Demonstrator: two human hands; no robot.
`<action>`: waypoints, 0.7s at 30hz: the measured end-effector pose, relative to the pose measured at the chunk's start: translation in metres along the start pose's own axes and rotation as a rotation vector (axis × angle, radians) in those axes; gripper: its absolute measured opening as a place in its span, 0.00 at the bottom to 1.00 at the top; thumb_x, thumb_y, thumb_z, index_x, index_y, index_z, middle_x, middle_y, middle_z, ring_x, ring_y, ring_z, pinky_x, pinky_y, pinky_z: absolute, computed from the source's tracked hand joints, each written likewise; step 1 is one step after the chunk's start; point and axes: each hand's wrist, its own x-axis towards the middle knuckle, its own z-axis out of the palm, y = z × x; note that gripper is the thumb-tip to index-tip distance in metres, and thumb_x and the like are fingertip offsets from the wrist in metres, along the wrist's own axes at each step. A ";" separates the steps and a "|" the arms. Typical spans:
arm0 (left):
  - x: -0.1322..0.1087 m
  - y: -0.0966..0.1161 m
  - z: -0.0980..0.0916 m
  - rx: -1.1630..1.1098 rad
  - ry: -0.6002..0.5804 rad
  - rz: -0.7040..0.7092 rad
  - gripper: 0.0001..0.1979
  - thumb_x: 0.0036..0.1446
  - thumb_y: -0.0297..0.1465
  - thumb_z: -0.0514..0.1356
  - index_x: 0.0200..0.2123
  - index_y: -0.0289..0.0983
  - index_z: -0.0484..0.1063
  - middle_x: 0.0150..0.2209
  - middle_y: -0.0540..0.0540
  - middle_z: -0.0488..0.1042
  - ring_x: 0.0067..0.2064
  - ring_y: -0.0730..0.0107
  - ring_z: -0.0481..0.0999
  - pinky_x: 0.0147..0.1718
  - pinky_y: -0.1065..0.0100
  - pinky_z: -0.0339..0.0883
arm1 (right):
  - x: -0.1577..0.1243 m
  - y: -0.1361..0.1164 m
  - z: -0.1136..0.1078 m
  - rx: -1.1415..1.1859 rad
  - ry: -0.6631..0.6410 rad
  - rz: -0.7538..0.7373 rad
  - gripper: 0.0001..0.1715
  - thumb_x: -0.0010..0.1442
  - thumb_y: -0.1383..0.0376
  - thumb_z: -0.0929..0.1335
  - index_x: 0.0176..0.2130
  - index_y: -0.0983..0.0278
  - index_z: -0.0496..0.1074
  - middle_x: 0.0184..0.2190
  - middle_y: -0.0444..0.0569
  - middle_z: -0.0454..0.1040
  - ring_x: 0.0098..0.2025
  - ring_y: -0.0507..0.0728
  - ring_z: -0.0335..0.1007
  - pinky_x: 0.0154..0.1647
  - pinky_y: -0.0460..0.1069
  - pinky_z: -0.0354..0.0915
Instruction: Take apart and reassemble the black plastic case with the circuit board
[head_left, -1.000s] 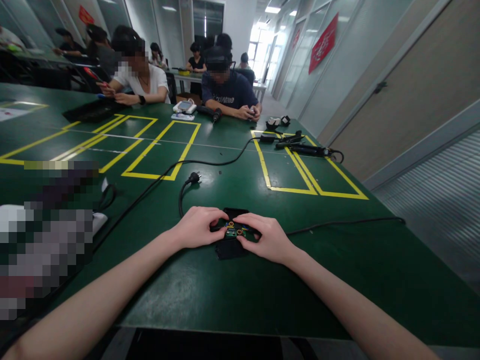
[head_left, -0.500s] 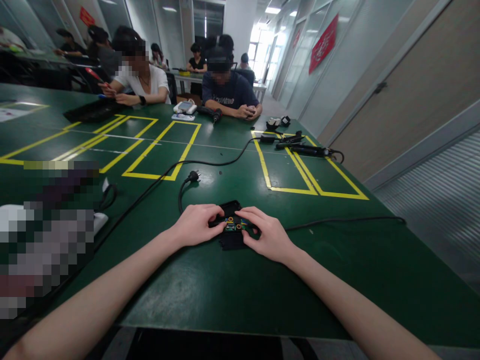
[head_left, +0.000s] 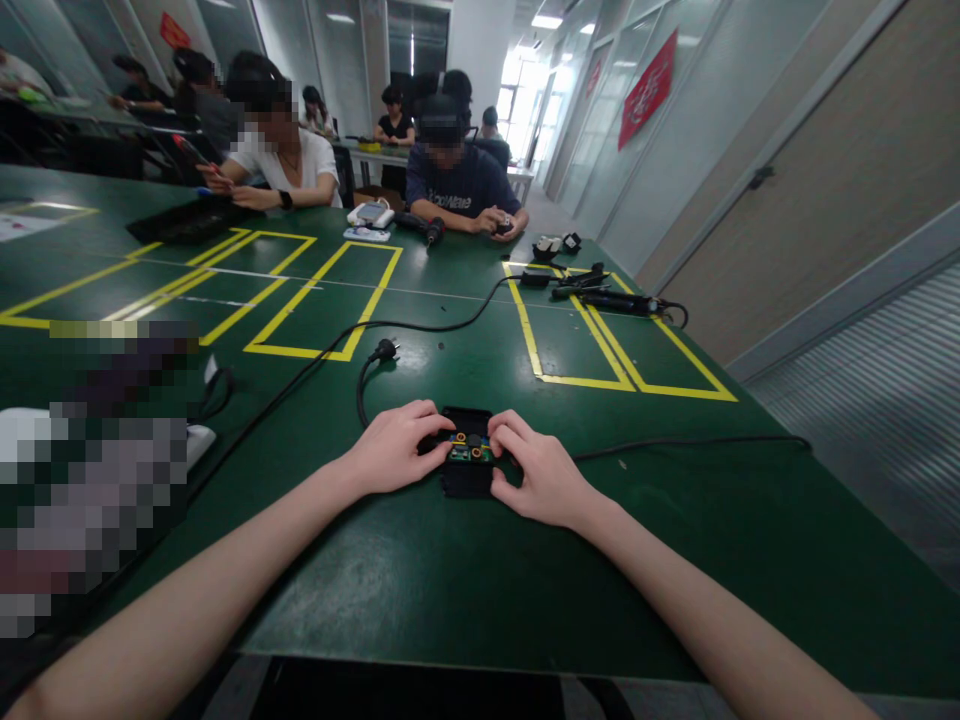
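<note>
Between two shallow black shell halves point(head_left: 469, 486), the circuit board point(head_left: 469, 452) is partly covered at both ends. Its left end is held by the left hand point(head_left: 397, 450); whether its right is gripped by the right hand point(head_left: 540, 465) cannot be told. Left of the board, pixelated objects point(head_left: 97, 500) are obscured on the smooth table point(head_left: 375, 590).
</note>
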 end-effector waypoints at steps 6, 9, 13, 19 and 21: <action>0.002 0.001 0.002 0.002 -0.002 0.002 0.12 0.67 0.32 0.58 0.49 0.38 0.78 0.42 0.45 0.76 0.40 0.65 0.78 0.41 0.65 0.72 | 0.002 -0.003 0.009 -0.086 0.021 0.028 0.10 0.54 0.70 0.64 0.36 0.59 0.59 0.45 0.51 0.71 0.30 0.53 0.67 0.29 0.47 0.57; 0.002 0.003 0.003 -0.018 0.005 -0.011 0.12 0.68 0.31 0.57 0.50 0.39 0.78 0.42 0.45 0.76 0.40 0.65 0.78 0.42 0.65 0.72 | 0.004 -0.004 0.012 -0.087 0.037 0.063 0.10 0.54 0.69 0.64 0.38 0.59 0.59 0.48 0.52 0.71 0.32 0.54 0.69 0.30 0.48 0.58; 0.003 0.002 0.003 -0.045 -0.007 -0.038 0.12 0.68 0.31 0.58 0.51 0.39 0.78 0.40 0.46 0.77 0.41 0.64 0.79 0.42 0.66 0.72 | 0.006 -0.002 0.011 -0.047 0.014 0.128 0.09 0.57 0.67 0.64 0.40 0.58 0.60 0.48 0.50 0.73 0.35 0.56 0.72 0.33 0.49 0.61; 0.002 0.001 0.002 -0.057 -0.018 -0.044 0.14 0.68 0.32 0.58 0.54 0.38 0.76 0.39 0.47 0.77 0.38 0.66 0.78 0.39 0.67 0.70 | 0.004 0.004 0.009 0.020 -0.001 0.147 0.11 0.59 0.67 0.65 0.43 0.59 0.63 0.47 0.49 0.76 0.40 0.58 0.76 0.39 0.51 0.65; 0.001 0.000 0.003 -0.065 -0.014 -0.042 0.14 0.69 0.32 0.57 0.54 0.39 0.76 0.39 0.47 0.77 0.37 0.67 0.77 0.39 0.67 0.70 | 0.003 0.004 0.010 0.015 0.007 0.145 0.12 0.60 0.68 0.64 0.45 0.59 0.65 0.46 0.49 0.76 0.40 0.58 0.76 0.38 0.51 0.66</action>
